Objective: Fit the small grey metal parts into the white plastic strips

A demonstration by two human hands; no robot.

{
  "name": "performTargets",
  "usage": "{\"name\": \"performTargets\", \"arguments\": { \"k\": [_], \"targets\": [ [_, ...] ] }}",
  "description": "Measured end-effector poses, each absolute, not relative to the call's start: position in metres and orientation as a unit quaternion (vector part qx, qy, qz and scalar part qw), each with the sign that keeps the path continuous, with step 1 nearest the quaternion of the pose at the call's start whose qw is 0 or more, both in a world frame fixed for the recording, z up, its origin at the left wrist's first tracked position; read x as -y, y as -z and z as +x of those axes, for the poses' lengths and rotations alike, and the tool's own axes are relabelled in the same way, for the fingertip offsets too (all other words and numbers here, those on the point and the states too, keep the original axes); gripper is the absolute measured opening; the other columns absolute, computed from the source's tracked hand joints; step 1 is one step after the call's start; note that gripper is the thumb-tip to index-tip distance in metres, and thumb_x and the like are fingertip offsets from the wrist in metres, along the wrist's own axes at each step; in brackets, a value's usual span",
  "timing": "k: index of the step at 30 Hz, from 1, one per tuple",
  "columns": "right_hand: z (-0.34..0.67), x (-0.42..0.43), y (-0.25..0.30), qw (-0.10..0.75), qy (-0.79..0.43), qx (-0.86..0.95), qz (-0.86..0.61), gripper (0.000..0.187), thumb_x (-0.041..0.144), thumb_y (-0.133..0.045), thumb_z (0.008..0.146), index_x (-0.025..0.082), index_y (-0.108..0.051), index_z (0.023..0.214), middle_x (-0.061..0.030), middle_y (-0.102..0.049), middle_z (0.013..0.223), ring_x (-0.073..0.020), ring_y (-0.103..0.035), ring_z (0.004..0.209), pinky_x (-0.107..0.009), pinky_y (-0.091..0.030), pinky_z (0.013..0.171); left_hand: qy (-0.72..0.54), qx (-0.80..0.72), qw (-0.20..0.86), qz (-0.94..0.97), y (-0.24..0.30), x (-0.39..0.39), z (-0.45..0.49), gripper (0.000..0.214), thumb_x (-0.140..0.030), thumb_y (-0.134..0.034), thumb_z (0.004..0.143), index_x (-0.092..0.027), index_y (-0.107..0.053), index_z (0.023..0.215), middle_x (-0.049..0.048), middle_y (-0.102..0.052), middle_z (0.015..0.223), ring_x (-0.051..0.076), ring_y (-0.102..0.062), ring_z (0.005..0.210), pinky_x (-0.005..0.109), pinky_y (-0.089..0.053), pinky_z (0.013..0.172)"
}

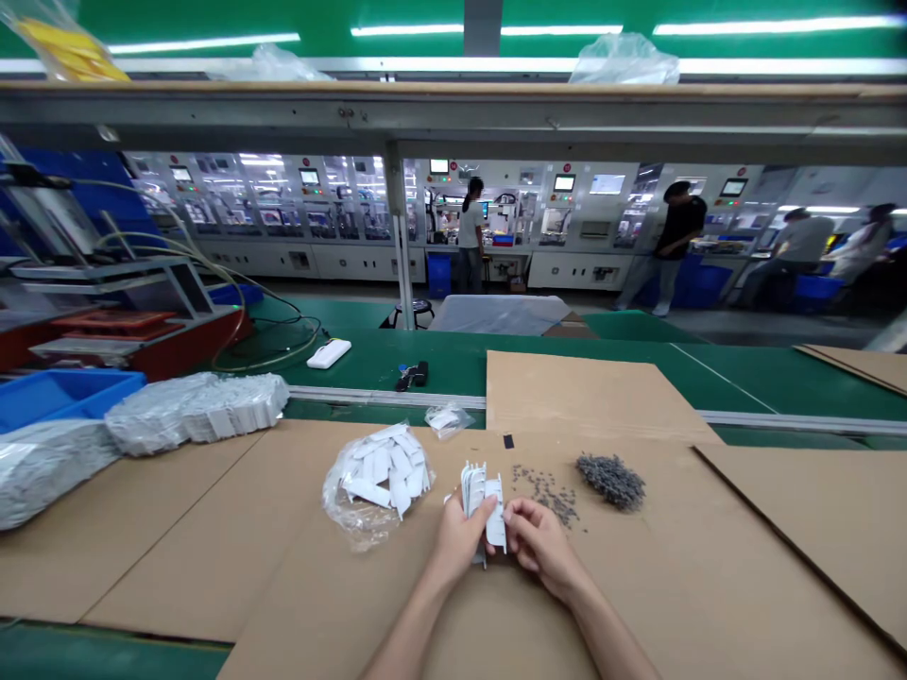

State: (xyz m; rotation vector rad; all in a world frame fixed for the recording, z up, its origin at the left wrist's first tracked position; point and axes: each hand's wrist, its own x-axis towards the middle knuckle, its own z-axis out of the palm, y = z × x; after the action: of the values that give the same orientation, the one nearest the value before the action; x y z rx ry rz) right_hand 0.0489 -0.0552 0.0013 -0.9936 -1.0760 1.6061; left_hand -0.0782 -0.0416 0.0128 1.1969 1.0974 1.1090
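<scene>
Your left hand (459, 536) grips thin white plastic strips (473, 486) above the flat brown cardboard (340, 604), while your right hand (544, 546) bunches its fingertips at their right edge, hiding whether it pinches anything.

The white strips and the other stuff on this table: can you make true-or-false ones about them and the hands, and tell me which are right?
1. The left hand is holding white strips. True.
2. The big grey pile is on the left side of both hands. False: the grey pile is on their right.
3. A clear bag with more white pieces lies to the left of the hands. True.
4. The tray at the far left is yellow. False: the tray is blue.
5. The fingers of the right hand are at the edge of a white strip. True.
</scene>
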Motion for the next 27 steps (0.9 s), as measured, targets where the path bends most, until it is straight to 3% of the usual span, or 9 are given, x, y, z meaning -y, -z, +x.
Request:
{"name": "performTargets", "arguments": {
  "k": [3,7,13,18,22,24,27],
  "targets": [
    [0.055,0.054,-0.004,0.453,-0.660,0.439,-0.408,0.019,0.035,-0.054,0.072,0.017,-0.047,0.072,0.0074,-0.046,0.042,0.0007,-0.021,0.027,-0.011,-0.011,0.025,-0.459,-0.495,0.502,0.541,-0.013,0.041,-0.083,0.028,-0.042,-0.048,0.072,-0.014,-0.049,0.079,-0.0026,-0.054,0.051,0.009,-0.046,0.035,0.019,-0.034,0.034],
    [0.071,0.054,-0.007,0.491,-0.597,0.444,-0.453,0.019,0.036,-0.053,0.073,0.018,-0.047,0.077,0.0094,-0.044,0.041,0.0008,-0.020,0.025,-0.011,-0.011,0.024,-0.415,-0.563,0.312,0.643,-0.013,0.036,-0.098,0.018,-0.034,-0.049,0.072,-0.016,-0.053,0.071,-0.0007,-0.057,0.060,0.012,-0.051,0.055,0.020,-0.034,0.050],
    [0.094,0.066,0.002,0.331,-0.553,0.542,-0.540,0.022,0.035,-0.055,0.067,0.017,-0.052,0.079,0.0038,-0.055,0.058,-0.0021,-0.039,0.025,-0.011,-0.018,0.021,-0.284,-0.648,0.189,0.681,-0.010,0.029,-0.111,0.015,-0.033,-0.052,0.069,-0.018,-0.052,0.070,0.0012,-0.058,0.066,0.015,-0.053,0.063,0.021,-0.029,0.052],
    [0.090,0.073,0.004,0.262,-0.472,0.620,-0.569,0.014,0.029,-0.052,0.066,0.016,-0.057,0.069,0.0009,-0.056,0.067,-0.0032,-0.042,0.028,-0.013,-0.021,0.022,-0.423,-0.603,0.279,0.616,-0.009,0.027,-0.107,0.022,-0.038,-0.046,0.073,-0.017,-0.051,0.073,-0.0004,-0.055,0.063,0.013,-0.051,0.059,0.020,-0.033,0.053],
    [0.083,0.071,-0.006,0.291,-0.426,0.670,-0.533,0.012,0.024,-0.050,0.069,0.016,-0.057,0.063,0.0016,-0.053,0.062,-0.0048,-0.045,0.037,-0.014,-0.029,0.031,-0.493,-0.534,0.439,0.528,-0.002,0.025,-0.099,0.027,-0.043,-0.044,0.073,-0.017,-0.048,0.074,-0.0056,-0.044,0.050,0.009,-0.043,0.041,0.018,-0.032,0.041],
    [0.079,0.067,-0.009,0.316,-0.447,0.662,-0.511,0.012,0.026,-0.051,0.071,0.016,-0.056,0.065,0.0018,-0.053,0.060,-0.0057,-0.045,0.041,-0.015,-0.031,0.035,-0.484,-0.502,0.500,0.513,-0.001,0.025,-0.097,0.027,-0.043,-0.044,0.072,-0.016,-0.047,0.076,-0.0076,-0.039,0.046,0.007,-0.037,0.035,0.017,-0.029,0.036],
    [0.071,0.059,-0.007,0.352,-0.550,0.584,-0.482,0.017,0.034,-0.050,0.074,0.017,-0.052,0.073,0.0046,-0.050,0.051,-0.0050,-0.039,0.037,-0.015,-0.027,0.035,-0.475,-0.477,0.498,0.546,-0.003,0.029,-0.096,0.023,-0.037,-0.052,0.068,-0.015,-0.051,0.075,-0.0062,-0.043,0.049,0.007,-0.040,0.040,0.017,-0.032,0.040]
  ]
}}
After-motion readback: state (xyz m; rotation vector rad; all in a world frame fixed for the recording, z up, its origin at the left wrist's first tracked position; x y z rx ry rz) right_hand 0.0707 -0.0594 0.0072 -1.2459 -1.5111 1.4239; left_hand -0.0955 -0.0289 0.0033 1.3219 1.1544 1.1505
